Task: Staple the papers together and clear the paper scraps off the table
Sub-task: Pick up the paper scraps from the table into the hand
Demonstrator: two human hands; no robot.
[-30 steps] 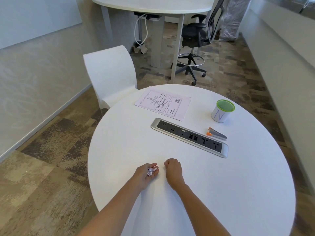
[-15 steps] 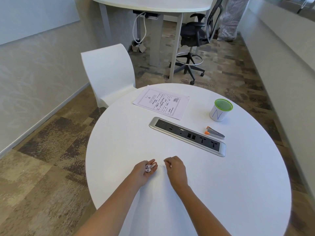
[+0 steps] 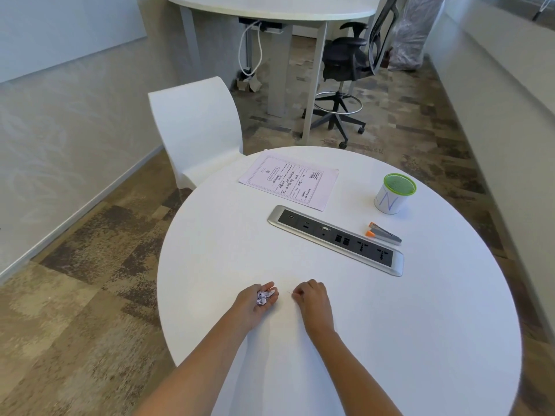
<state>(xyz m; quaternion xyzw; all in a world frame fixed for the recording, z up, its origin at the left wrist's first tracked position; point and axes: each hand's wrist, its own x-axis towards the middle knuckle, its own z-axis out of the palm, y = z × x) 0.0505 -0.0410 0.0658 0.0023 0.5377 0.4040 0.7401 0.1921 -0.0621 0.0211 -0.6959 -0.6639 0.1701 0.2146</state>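
Observation:
My left hand (image 3: 255, 301) lies palm up near the front of the round white table (image 3: 420, 325), cupping crumpled paper scraps (image 3: 263, 296). Just to its right, my right hand (image 3: 310, 297) rests knuckles up with the fingers curled and pinched at the tabletop; a thin sliver (image 3: 289, 292) lies at the fingertips. The printed papers (image 3: 288, 182) lie flat at the far edge. A grey stapler with orange ends (image 3: 384, 233) lies at the right, beyond the power strip.
A silver power strip panel (image 3: 336, 239) runs across the table's middle. A white cup with a green lid (image 3: 394, 193) stands at the far right. A white chair (image 3: 198, 127) sits beyond the table; a black office chair (image 3: 345, 73) and another table stand farther back.
Both hands stay close together near the front of the table. The left palm has opened slightly, showing the scraps more. The camera view has shifted a little.

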